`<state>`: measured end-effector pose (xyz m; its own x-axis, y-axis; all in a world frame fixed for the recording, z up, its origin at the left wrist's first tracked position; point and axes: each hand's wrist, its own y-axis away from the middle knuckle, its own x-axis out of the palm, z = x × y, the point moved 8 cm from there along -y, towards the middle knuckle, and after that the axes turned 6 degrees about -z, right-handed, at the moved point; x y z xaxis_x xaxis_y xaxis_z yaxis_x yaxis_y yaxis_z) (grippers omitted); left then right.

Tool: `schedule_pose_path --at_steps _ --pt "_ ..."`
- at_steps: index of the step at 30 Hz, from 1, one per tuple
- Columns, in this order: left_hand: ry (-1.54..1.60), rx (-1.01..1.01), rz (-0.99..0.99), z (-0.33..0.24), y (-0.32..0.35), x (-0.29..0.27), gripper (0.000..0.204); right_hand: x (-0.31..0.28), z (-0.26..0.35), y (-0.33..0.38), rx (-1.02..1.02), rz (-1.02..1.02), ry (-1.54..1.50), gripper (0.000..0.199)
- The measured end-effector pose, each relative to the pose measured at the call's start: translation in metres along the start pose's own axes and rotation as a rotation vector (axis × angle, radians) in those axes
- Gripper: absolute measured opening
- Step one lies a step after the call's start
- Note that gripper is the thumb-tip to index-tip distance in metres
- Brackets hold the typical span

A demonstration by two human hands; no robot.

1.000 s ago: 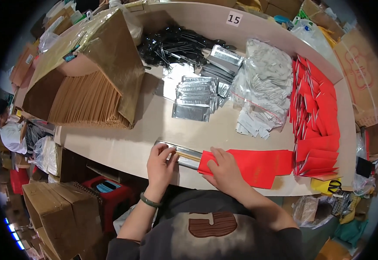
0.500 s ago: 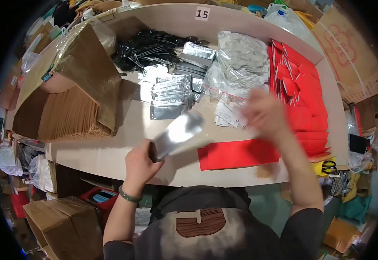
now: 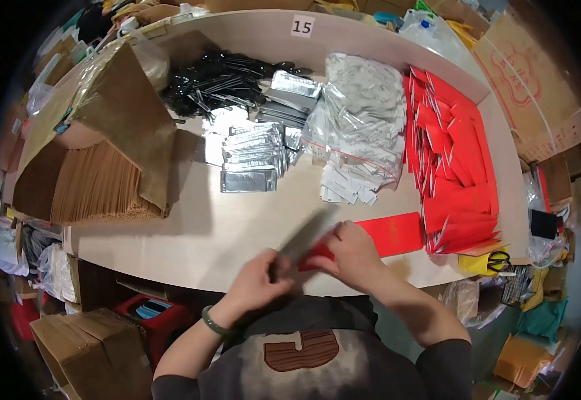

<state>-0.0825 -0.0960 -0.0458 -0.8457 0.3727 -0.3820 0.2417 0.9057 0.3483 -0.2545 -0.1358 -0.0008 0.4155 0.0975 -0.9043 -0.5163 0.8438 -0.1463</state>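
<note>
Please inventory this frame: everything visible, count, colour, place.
Table: one, pale, centre
Open box: one, brown, left
Stacked sheets: many, brown, inside box
Wrapped items: many, black, table's back
Packets: many, silver, middle
Bag: one, clear, right of packets
Slips: many, white, in and before bag
Sleeves: many, red, right and front
Scissors: one, black, right corner
Cartons: several, brown, around table
Clutter: uncounted, mixed, surrounding
Strip: one, grey, blurred, front
Bracelet: one, green, left wrist
Left hand: one, bare, holding strip
Right hand: one, bare, at sleeves
</note>
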Motion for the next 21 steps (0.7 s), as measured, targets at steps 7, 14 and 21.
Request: schedule_pose_path --at_steps 7,14,21 --pt "-0.473 0.188 -0.380 0.002 0.016 -0.039 0.064 0.045 -0.016 -0.004 0.295 0.176 -0.010 0.032" --pt "-0.669 0.245 -0.067 -0.004 0.018 -0.040 0.078 0.071 0.019 -0.013 0.280 0.251 -0.169 0.019" --pt "-0.621 0.627 -0.368 -0.037 0.026 -0.090 0.065 0.011 -0.103 -0.060 0.235 -0.375 0.334 0.010"
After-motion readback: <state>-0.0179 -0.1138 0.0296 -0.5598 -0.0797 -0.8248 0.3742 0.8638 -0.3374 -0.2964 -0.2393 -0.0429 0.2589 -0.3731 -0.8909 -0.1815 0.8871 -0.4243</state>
